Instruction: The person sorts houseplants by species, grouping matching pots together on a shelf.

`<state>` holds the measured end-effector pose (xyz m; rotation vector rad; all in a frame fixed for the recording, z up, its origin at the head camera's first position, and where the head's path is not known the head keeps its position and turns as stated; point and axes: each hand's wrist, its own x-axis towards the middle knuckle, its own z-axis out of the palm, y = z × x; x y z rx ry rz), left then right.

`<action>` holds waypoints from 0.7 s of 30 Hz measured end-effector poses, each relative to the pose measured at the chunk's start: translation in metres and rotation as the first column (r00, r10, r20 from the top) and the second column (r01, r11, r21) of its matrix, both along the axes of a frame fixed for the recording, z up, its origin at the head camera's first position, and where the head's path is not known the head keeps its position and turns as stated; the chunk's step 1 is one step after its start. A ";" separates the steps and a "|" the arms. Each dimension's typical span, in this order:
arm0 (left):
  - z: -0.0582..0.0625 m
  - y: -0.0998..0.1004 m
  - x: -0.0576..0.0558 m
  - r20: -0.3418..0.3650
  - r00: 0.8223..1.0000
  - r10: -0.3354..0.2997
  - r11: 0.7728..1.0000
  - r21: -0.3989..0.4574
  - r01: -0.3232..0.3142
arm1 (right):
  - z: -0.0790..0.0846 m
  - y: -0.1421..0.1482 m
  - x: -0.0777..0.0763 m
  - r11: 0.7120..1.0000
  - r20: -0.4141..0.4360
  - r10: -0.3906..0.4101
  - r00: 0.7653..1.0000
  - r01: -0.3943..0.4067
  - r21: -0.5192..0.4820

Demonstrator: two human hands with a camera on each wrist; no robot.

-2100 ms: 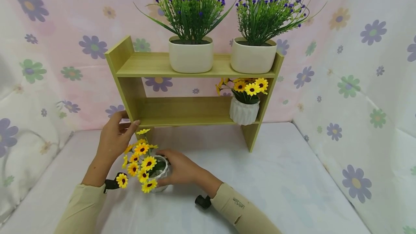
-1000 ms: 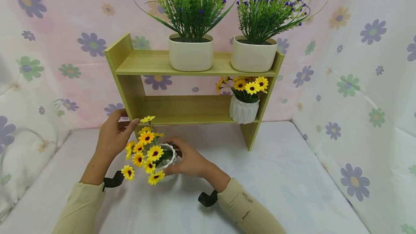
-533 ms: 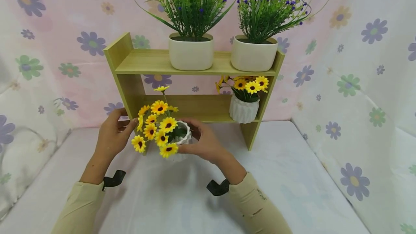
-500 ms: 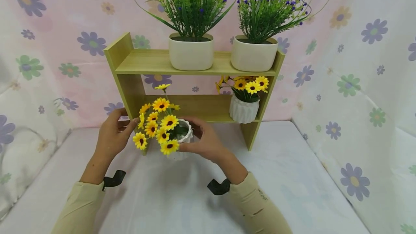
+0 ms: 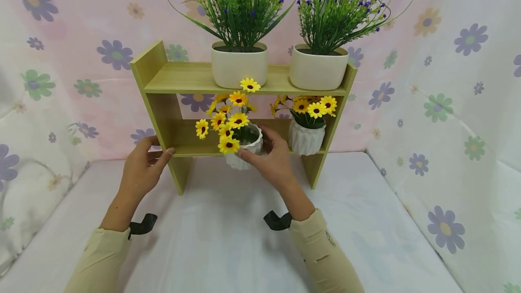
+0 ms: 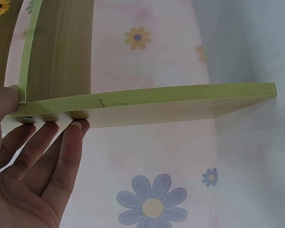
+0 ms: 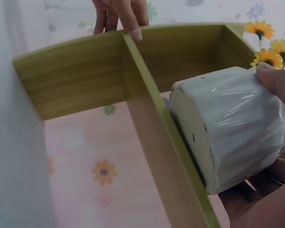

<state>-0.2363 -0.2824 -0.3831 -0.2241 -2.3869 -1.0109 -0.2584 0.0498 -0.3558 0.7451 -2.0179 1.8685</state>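
Observation:
My right hand (image 5: pixel 278 162) holds a white ribbed flowerpot (image 5: pixel 237 160) with yellow daisy-like flowers (image 5: pixel 238 121), thumb on the near side and fingers around the far side. The pot is at the front edge of the lower board of a two-tier wooden shelf (image 5: pixel 167 121). In the right wrist view the pot's base (image 7: pixel 192 135) lies close to that edge; whether it touches, I cannot tell. My left hand (image 5: pixel 142 168) grips the shelf's left side panel (image 6: pixel 147 97). The left wrist view shows the thumb at the board joint and the fingertips against the panel's outer face.
A matching pot of yellow flowers (image 5: pixel 307 139) sits at the lower board's right end. On the top board stand two cream planters, one in the middle (image 5: pixel 239 68) and one at right (image 5: pixel 317 70), with purple-flowered plants. White cloth (image 5: pixel 228 248) covers the table; flowered curtain hangs behind.
My right hand has lifted the pot of yellow flowers off the table, carrying it up and to the right, to the lower board's front edge. The left hand stays on the side panel.

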 end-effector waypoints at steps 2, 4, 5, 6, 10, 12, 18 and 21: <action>0.000 -0.001 0.001 -0.010 1.000 -0.007 1.000 0.005 0.007 | -0.001 -0.001 -0.002 1.000 -0.004 0.003 1.000 -0.003 -0.009; 0.000 -0.002 0.001 -0.018 1.000 -0.012 1.000 0.005 0.012 | -0.001 -0.003 -0.004 1.000 0.002 0.000 1.000 0.000 -0.014; -0.001 -0.002 0.001 -0.020 1.000 -0.014 1.000 0.005 0.014 | -0.001 -0.003 -0.004 1.000 0.005 -0.003 1.000 0.003 -0.016; -0.001 -0.002 0.001 -0.020 1.000 -0.014 1.000 0.002 0.014 | 0.000 -0.004 -0.005 1.000 0.011 -0.007 1.000 0.007 -0.019; -0.001 0.001 0.001 -0.018 1.000 -0.009 1.000 -0.003 0.009 | 0.001 -0.008 -0.009 0.998 0.043 -0.056 0.998 0.057 -0.009; 0.000 0.002 0.002 -0.018 1.000 -0.007 1.000 -0.001 0.007 | 0.001 -0.010 -0.011 0.996 0.057 -0.085 0.995 0.085 0.002; 0.000 0.001 0.002 -0.021 1.000 -0.010 1.000 -0.002 0.010 | 0.005 -0.015 -0.020 0.988 0.042 -0.152 0.988 0.151 0.028; 0.000 0.000 0.002 -0.010 1.000 -0.007 1.000 0.000 0.007 | 0.005 -0.015 -0.021 0.981 0.025 -0.180 0.983 0.178 0.072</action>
